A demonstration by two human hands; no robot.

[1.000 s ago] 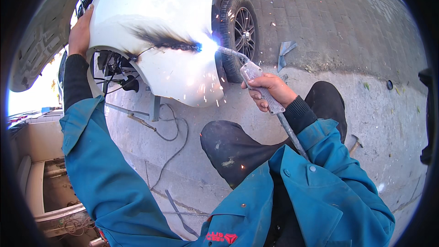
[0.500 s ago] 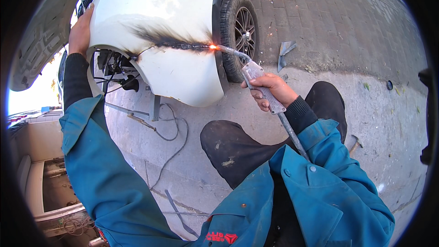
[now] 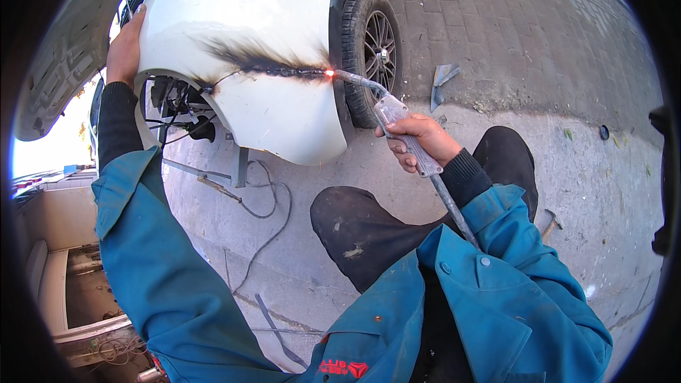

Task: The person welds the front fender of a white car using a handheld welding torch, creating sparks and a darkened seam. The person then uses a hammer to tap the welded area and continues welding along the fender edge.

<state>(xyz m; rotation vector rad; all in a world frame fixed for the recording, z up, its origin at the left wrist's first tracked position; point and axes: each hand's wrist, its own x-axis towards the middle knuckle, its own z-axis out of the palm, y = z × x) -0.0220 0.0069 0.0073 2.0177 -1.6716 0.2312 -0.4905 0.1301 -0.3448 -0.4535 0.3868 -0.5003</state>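
Note:
My left hand (image 3: pixel 124 53) grips the upper left edge of a white car fender (image 3: pixel 277 7). My right hand (image 3: pixel 425 138) is closed around the metal handle of a welding gun (image 3: pixel 389 107). Its bent neck reaches left to a small red-hot spot (image 3: pixel 330 73) at the right end of a blackened seam (image 3: pixel 277 69) across the fender. Soot fans upward from that seam, and a thin dark line continues down to the wheel opening at left. The car's tire (image 3: pixel 355 42) stands just behind the gun's neck.
A raised panel (image 3: pixel 57 64) is at upper left. A metal stand (image 3: pixel 239 170), cable (image 3: pixel 280 230) and flat strip (image 3: pixel 277 326) lie below the fender. A bent offcut (image 3: pixel 443 78) and hammer (image 3: pixel 553 221) are on the ground at right. An open vehicle body (image 3: pixel 53 284) occupies lower left.
The bright blue-white arc and falling sparks from a second ago have gone, leaving a shrinking orange glow. A few spark streaks show at upper right. My hands have hardly moved.

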